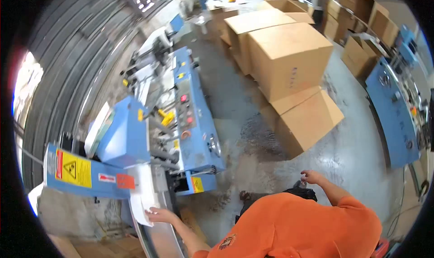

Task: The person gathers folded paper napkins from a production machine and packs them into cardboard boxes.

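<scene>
The left hand (157, 215) is reaching over to a long, curved, white strip that is looking like paper (142, 190). Its fingers are stretching out and touching the strip near its low end; I cannot tell if they are pinching it. The strip is lying on a shiny grey metal slide (165, 235), at the near end of a long blue metal machine (205, 136). 1 yellow warning sticker (74, 171) and 1 small orange-red sticker (125, 181) are showing on a blue metal arm (101, 192) beside the strip.

The right hand (311, 176) is hanging over the grey floor (357, 167), well apart from the strip. Its fingers are bending loosely, a bit apart.

Big brown cardboard boxes (289, 54) are standing ahead, and a 2nd blue metal machine (391, 118) is standing at the right side.
</scene>
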Available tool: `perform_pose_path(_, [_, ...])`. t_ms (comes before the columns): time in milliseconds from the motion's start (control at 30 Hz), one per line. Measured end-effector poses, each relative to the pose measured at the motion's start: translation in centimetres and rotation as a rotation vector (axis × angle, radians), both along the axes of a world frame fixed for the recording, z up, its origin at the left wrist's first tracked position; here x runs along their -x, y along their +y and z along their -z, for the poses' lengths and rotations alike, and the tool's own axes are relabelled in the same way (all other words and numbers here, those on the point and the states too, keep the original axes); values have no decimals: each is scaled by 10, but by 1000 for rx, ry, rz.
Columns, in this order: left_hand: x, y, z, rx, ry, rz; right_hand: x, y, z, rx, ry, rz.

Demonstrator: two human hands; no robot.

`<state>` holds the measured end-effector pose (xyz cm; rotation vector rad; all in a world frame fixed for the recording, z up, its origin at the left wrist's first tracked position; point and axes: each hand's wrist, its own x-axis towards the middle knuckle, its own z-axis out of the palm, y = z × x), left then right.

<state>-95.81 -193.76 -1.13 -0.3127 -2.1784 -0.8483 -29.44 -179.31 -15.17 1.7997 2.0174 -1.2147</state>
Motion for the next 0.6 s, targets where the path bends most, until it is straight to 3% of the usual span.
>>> perform_pose_path(33, [-30,28,-1,-127,-210,214,-24,-5,7,26,1,23])
perform_pose_path(67, [-78,61,-11,-85,-92,393,-50,-11,13,27,4,46])
perform_pose_path(167, [-176,153,57,-11,-452,878,-134,-26,17,-40,-68,116])
perform_pose_path(200, [-217,177,69,132,-576,1011,-163,-29,14,-35,-72,84])
perform_pose_path(267, [-331,220,23,614,-718,1361,-220,-39,6,-14,51,358])
perform_pose_path(333, [-419,248,3,997,-511,1785,-277,-45,15,-3,21,409])
perform_pose_path(367, [-457,261,6,995,-504,1831,-310,-50,28,-36,29,453])
perform_pose_path(433, [-521,284,25,1165,-989,1703,-343,-44,2,-35,31,530])
perform_pose_path(467, [-529,293,91,1030,-764,1798,-359,-39,-3,-40,79,567])
perform_pose_path(533, [-569,303,110,1162,-694,1745,-388,-18,-14,-72,190,629])
perform_pose_path(600, [-593,307,154,1151,-989,1615,-425,8,1,-121,281,629])
